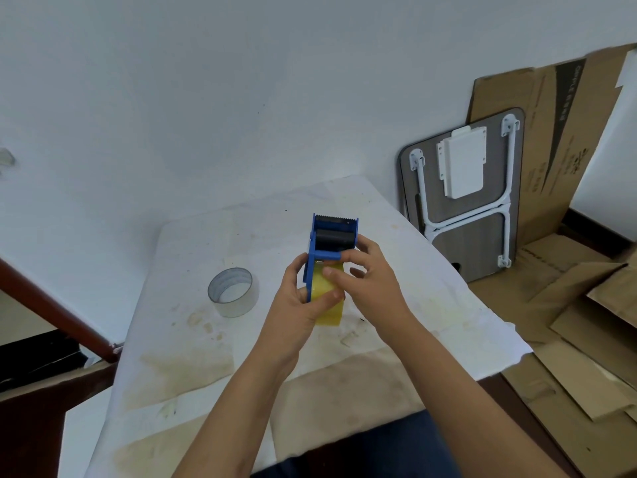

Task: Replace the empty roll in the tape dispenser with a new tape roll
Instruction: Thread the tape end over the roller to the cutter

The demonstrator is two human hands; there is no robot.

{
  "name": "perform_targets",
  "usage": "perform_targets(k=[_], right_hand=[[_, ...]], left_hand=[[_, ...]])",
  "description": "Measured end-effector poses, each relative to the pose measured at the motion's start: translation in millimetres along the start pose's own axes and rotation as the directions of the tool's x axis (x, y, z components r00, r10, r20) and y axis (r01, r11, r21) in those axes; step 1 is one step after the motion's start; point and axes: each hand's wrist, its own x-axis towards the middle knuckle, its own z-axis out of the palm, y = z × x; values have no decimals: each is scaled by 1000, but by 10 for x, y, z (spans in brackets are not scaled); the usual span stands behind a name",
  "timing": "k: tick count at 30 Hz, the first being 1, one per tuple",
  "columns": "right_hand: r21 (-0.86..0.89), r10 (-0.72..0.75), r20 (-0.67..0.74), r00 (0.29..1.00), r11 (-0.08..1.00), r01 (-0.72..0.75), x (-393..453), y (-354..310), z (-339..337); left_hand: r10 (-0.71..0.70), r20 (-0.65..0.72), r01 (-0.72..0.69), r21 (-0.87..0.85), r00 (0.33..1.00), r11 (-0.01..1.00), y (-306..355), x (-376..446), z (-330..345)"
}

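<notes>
A blue tape dispenser [331, 232] with a black roller and a toothed blade is held above the table, blade end away from me. A yellowish new tape roll [327, 301] sits in its lower part. My left hand [300, 298] grips the dispenser and the roll from the left, thumb across the roll. My right hand [368, 277] is at the right side, its fingertips on the top of the roll and on the blue crossbar. The empty roll [233, 291], a grey-white cardboard core, stands on the table to the left.
The table is covered with a stained white cloth [396, 243] and stands against a white wall. A folded small table [465, 194] and flattened cardboard [568, 305] lean and lie to the right. A dark red rail [51, 305] runs at the left.
</notes>
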Motion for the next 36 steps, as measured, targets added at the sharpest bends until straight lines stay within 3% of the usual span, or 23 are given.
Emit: perform_targets(k=[15,20,25,36], right_hand=[[-152,-127,-127,984,983,107,13,26,2],[-196,-113,-118,987,977,88,13,32,-36],[-362,-302,-128,945,901,239,-15,22,-25],[-409,-367,46,929,842,353,74,-57,-150]], left_hand=[[-14,68,18,-57,998,998,37,-10,74],[-96,149,118,-145,984,982,49,1,3],[-141,152,170,-194,978,966,72,16,-10],[-152,219,190,-162,964,968,117,3,-74]])
